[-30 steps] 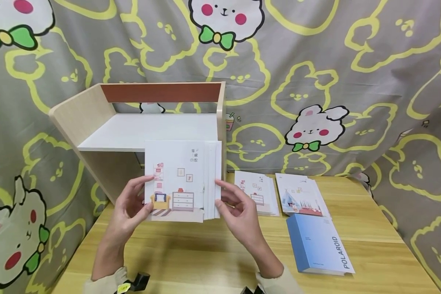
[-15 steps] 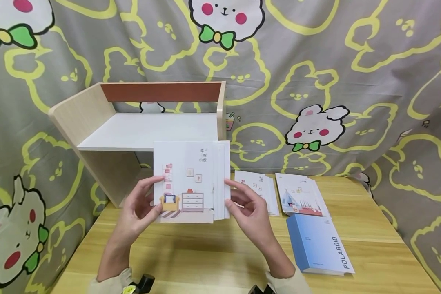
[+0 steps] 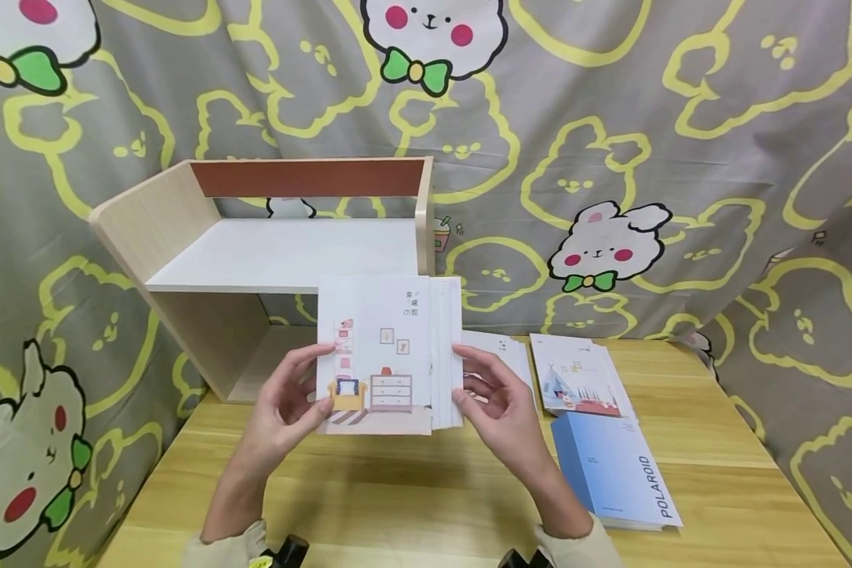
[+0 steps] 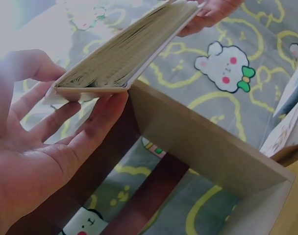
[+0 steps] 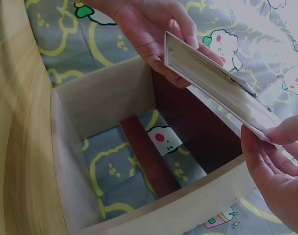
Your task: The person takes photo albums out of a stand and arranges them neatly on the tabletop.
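A square white book [image 3: 376, 315] with a printed sofa, drawers and small wall pictures is held up above the table in front of the shelf. My left hand [image 3: 284, 410] grips its left edge, thumb on the front cover. At the opposite edge, my right hand [image 3: 500, 410] pinches the uneven page side between thumb and fingers. The left wrist view shows the book [image 4: 124, 58] as thick, with many leaves between its covers. In the right wrist view the book [image 5: 212, 81] has ragged page edges near the right hand [image 5: 281, 171].
Behind the book stands a light wooden desktop shelf [image 3: 284, 252] with a white board. To the right on the wooden table [image 3: 724, 442] lie a similar white book [image 3: 518, 363], a tent-print book [image 3: 575, 379] and a blue POLAROID book [image 3: 618, 473]. A patterned curtain [image 3: 497, 181] hangs behind.
Both hands have moved to the right with the white book, which covers more of the similar book behind it. The grip looks the same. The things on the table have stayed put.
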`<state>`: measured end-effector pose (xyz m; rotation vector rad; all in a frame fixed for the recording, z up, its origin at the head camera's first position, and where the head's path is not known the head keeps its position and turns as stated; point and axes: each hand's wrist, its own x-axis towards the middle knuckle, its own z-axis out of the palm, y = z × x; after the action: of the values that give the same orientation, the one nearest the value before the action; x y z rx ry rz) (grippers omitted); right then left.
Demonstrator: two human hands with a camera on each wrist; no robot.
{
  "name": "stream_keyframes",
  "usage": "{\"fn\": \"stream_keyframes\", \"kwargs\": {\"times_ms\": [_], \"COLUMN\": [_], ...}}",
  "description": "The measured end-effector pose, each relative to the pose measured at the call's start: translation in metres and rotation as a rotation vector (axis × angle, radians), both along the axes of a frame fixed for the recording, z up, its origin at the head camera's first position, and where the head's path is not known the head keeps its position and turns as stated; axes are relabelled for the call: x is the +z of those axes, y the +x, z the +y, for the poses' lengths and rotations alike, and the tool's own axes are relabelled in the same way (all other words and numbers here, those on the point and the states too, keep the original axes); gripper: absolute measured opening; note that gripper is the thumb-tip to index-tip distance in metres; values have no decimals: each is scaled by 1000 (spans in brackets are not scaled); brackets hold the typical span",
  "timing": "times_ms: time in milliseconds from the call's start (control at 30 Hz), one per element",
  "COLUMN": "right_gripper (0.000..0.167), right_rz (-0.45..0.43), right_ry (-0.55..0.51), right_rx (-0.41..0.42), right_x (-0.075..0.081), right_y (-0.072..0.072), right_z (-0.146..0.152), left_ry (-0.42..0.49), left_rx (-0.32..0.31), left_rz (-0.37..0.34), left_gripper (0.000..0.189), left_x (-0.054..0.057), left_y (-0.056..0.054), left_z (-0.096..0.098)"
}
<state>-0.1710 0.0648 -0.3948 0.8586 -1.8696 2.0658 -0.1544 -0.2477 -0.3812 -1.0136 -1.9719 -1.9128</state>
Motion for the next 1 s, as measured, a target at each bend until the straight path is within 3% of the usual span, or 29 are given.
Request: {"fn": "stream_keyframes", "kwargs": {"times_ms": [200,567,800,1000], "right_gripper": [54,56,58,58], "right_rz": [-31,-78,-100,-98], "right_ry": [-21,-3,31,52], "right_rx": [25,26,42,37], "right_x": [-1,-4,-2,0], "right_y": [0,0,-1,-1], "right_z": [7,24,36,42], "left_ry": [-12,19,28,33], "left_rx": [25,-26,-12,-22], "left_rz": [-50,-90,-125,-98], "left_gripper": [65,63,62,62], "left_x": [-3,-9,-12,-14], "left_y": [0,-2,-3,-5], "left_z": [7,23,32,36]}}
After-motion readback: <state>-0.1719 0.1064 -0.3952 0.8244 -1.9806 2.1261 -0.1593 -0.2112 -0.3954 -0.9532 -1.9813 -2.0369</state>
